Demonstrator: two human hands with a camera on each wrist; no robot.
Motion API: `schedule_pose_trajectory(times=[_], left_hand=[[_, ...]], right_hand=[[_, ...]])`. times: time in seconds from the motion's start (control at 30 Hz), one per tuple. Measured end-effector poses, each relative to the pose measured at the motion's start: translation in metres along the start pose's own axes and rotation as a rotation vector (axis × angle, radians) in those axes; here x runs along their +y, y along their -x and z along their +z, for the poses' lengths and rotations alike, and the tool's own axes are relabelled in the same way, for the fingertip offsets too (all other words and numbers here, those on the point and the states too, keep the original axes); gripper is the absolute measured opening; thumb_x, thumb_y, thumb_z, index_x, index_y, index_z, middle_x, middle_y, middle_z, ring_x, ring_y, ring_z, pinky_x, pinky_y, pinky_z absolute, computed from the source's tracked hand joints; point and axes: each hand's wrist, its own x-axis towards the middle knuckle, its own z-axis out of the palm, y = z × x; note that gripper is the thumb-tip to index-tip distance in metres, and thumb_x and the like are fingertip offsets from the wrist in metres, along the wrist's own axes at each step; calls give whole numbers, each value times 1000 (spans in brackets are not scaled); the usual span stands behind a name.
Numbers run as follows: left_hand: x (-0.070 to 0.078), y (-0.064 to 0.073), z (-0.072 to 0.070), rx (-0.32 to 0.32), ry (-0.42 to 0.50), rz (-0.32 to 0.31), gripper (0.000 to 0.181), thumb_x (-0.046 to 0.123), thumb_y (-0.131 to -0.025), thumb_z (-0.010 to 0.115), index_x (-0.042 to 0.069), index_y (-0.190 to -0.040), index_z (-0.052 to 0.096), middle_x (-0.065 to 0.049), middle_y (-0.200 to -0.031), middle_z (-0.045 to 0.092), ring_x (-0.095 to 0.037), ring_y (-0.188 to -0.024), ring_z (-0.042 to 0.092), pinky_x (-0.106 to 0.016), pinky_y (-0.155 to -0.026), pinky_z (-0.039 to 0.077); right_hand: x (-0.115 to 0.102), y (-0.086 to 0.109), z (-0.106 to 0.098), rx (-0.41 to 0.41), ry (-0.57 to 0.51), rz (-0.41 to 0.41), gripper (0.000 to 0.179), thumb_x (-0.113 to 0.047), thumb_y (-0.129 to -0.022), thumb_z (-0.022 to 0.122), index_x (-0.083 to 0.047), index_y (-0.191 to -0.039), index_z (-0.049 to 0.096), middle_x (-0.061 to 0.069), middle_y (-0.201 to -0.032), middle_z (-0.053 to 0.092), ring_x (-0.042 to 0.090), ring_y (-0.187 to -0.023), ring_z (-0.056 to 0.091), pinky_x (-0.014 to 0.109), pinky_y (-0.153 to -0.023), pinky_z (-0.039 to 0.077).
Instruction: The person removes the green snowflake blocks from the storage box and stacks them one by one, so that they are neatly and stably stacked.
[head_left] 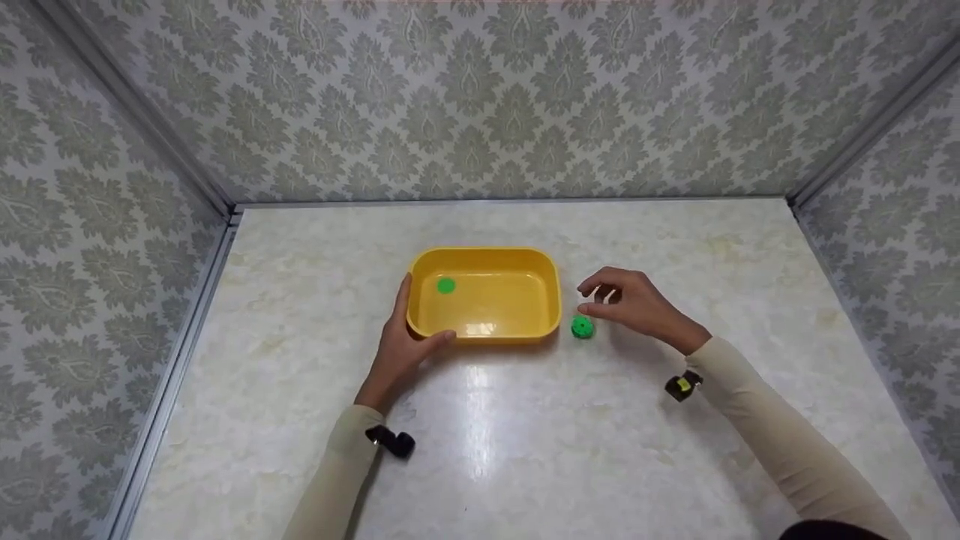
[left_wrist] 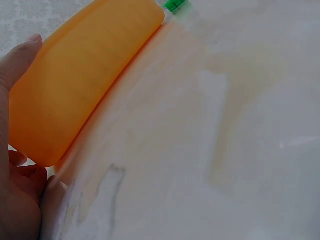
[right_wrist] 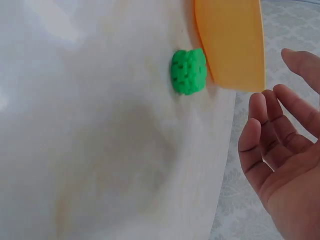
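A yellow plastic tub (head_left: 484,339) stands on the table. My left hand (head_left: 401,349) grips its near left corner, thumb along the front wall and fingers against the left side; in the left wrist view the thumb lies on the orange-looking wall (left_wrist: 85,75). Inside the tub, towards its left, is a flat green disc (head_left: 446,286). Just right of the tub sits a chunky green round piece with notched edges (right_wrist: 189,71), like stacked toothed discs. Over and beside that piece hovers my right hand (head_left: 626,300), fingers loosely bent, thumb apart from them, holding nothing.
The pale marbled tabletop (head_left: 480,420) ends at a patterned back wall (head_left: 480,112), with similar walls on the left and right. A small black camera is strapped to each wrist, over beige sleeves.
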Motion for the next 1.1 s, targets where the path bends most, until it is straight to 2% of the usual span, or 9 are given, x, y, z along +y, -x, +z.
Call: schedule_pose_trajectory(times=[0.17,0.4,0.53,0.8,0.9,1.1], left_hand=[[-1,0,0,0,-5,0,124,41,-90,94,26,-180,9,2,-183,22,-19,-163,32,-45,-132,28],[-2,0,0,-9,12,21,122,31,-91,93,26,-180,10,0,-181,27,-22,-158,40,-47,-130,32],[-3,0,0,-14,25,21,122,30,-91,93,27,-180,9,0,-181,26,-21,-159,39,-47,-130,32],[-3,0,0,-11,24,21,122,30,-92,93,27,-180,9,0,-181,26,-21,-159,38,-48,-131,31],[-2,0,0,-9,21,21,121,28,-92,93,26,-180,9,0,-182,26,-21,-159,38,-48,-131,31],[0,-1,-1,-7,23,16,122,27,-92,93,26,-180,9,1,-182,24,-21,-159,38,-48,-131,30]], right_hand=[[-8,-7,6,-5,-50,2,32,-25,-98,87,-7,-123,81,17,-120,75,27,-100,67,42,-90,56],[-18,-19,12,-32,-73,-5,34,-26,-99,87,-6,-125,80,9,-120,76,27,-100,67,38,-89,57],[-23,-29,14,-39,-69,-12,38,-27,-98,87,-3,-126,79,11,-121,76,26,-101,67,39,-90,57],[-34,-48,21,-79,-137,-33,39,-21,-101,84,1,-132,76,22,-129,74,28,-110,71,48,-99,58],[-39,-57,23,-94,-152,-23,40,-20,-101,84,1,-134,76,24,-133,72,29,-113,71,44,-101,58],[-46,-75,26,-122,-197,-13,42,-19,-100,84,2,-136,75,20,-136,73,30,-114,71,29,-96,58]])
